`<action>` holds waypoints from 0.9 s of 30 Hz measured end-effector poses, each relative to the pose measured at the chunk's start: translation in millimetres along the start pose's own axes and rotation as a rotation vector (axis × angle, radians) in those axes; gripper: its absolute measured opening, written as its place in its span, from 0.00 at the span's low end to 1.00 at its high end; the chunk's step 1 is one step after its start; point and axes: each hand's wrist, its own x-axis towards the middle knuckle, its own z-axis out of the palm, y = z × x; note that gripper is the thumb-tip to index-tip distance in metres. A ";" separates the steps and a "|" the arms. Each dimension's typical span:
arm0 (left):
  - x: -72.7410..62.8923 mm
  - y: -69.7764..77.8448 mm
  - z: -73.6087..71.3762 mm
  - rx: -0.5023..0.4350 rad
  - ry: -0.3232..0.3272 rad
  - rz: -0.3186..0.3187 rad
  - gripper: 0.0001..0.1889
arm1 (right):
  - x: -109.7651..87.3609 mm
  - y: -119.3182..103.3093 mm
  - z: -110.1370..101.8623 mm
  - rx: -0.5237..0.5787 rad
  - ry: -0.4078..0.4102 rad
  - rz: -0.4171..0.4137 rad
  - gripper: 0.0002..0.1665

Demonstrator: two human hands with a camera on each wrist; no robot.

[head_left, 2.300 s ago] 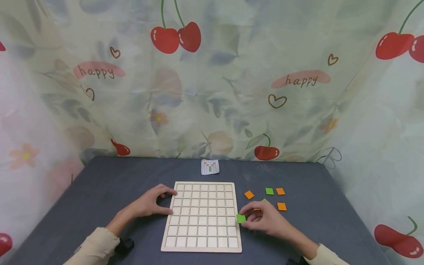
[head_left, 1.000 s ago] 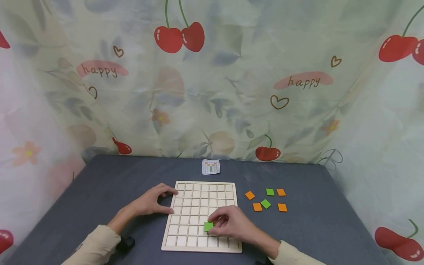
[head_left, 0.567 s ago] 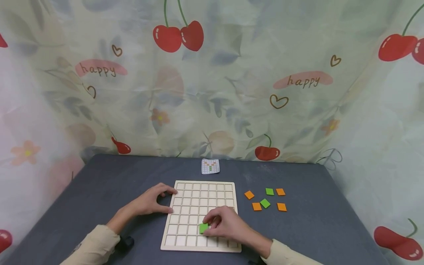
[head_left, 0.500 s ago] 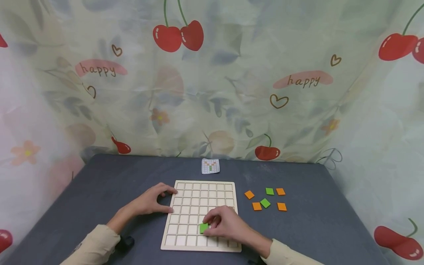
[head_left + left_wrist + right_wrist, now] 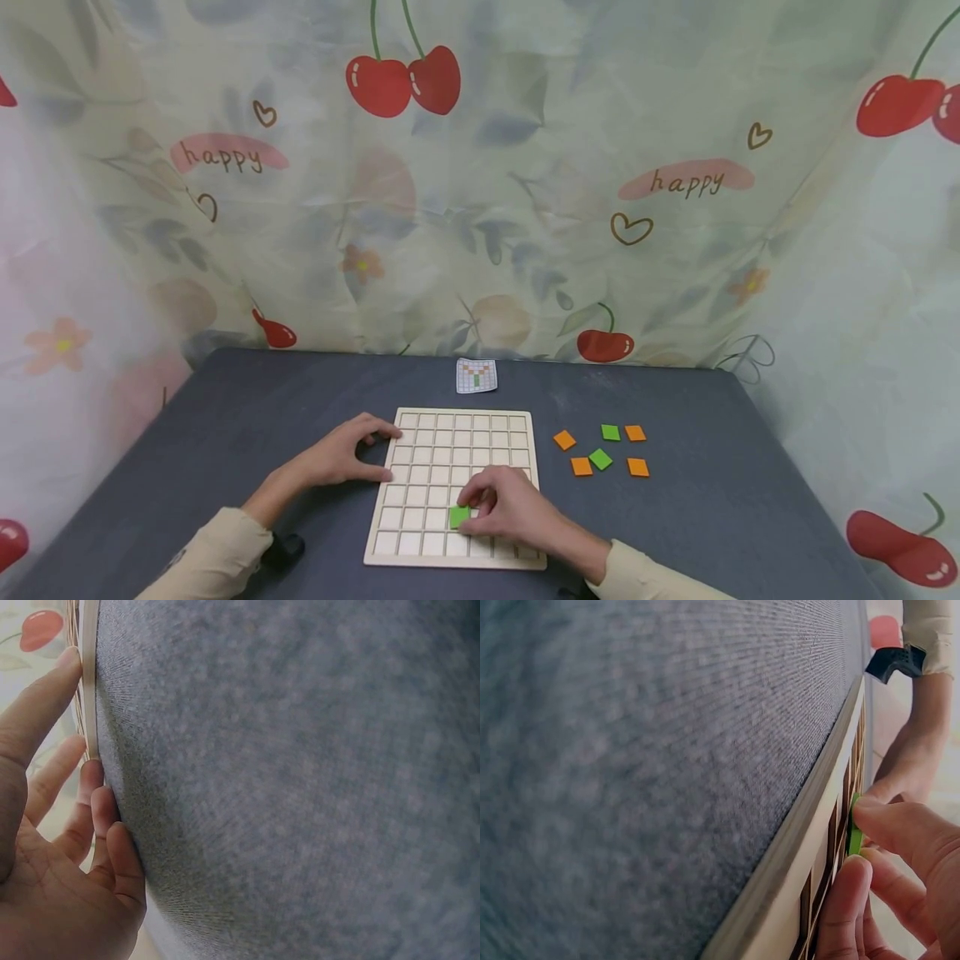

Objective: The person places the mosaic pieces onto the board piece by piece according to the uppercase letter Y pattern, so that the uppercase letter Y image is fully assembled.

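Green, flat square tile [image 5: 459, 518] pinched between thumb and fingertips of the right hand [image 5: 508, 504]. Held at 6 o'clock from centre of the pale wooden, near-square grid board [image 5: 417, 497], over fourth column, second row from near edge. Close to the board surface in the right wrist view; can't tell if seated in its cell. Right hand reaching in from 4 o'clock, other fingers curled beside the tile.

Left hand [image 5: 347, 454] between 9 and 10 o'clock of the board, thumb and index spread well apart along the rim, both touching it. Remaining fingers loosely bent alongside in the left wrist view.

Between 2 and 3 o'clock, apart from the board: four orange, flat square tiles [image 5: 638, 467] and two more green, flat square tiles [image 5: 600, 459], lying loose, a few turned cornerwise. One green just beside an orange.

At 12 o'clock, beyond the far rim: small white paper card [image 5: 477, 377] printed with a grid and orange-green Y shape. All on dark blue-grey, cloth-covered desk [image 5: 300, 383]. Cream sleeves [image 5: 217, 554] at both arms, black band [image 5: 283, 552] near left wrist. Pale cherry-print fabric backdrop [image 5: 480, 208] behind.
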 end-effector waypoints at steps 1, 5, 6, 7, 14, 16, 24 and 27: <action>-0.1 0.0 -0.1 0.001 0.000 0.000 0.31 | 0.4 0.4 0.4 0.000 0.000 0.001 0.11; -0.4 -0.2 -0.5 0.004 -0.001 0.002 0.31 | 1.9 1.7 2.0 -0.003 -0.002 0.003 0.11; -0.5 -0.3 -0.5 0.005 -0.001 0.003 0.31 | 2.3 2.0 2.3 -0.004 -0.004 0.004 0.11; -0.5 -0.5 -0.5 0.006 -0.001 0.003 0.31 | 2.7 2.1 2.6 -0.005 -0.006 0.009 0.10; -1.0 -0.9 -0.4 -0.005 -0.003 0.011 0.31 | 3.5 1.2 3.1 -0.014 -0.004 0.014 0.11; -1.1 -0.5 -0.5 -0.008 -0.002 0.014 0.31 | 3.5 0.5 3.0 -0.015 -0.004 0.018 0.11; -1.0 -0.1 -0.1 0.002 0.002 0.019 0.32 | 3.6 -0.7 1.3 -0.005 -0.013 0.036 0.11; -0.4 -1.2 0.4 -0.002 -0.001 0.015 0.31 | 2.4 0.1 0.4 0.001 -0.014 0.033 0.11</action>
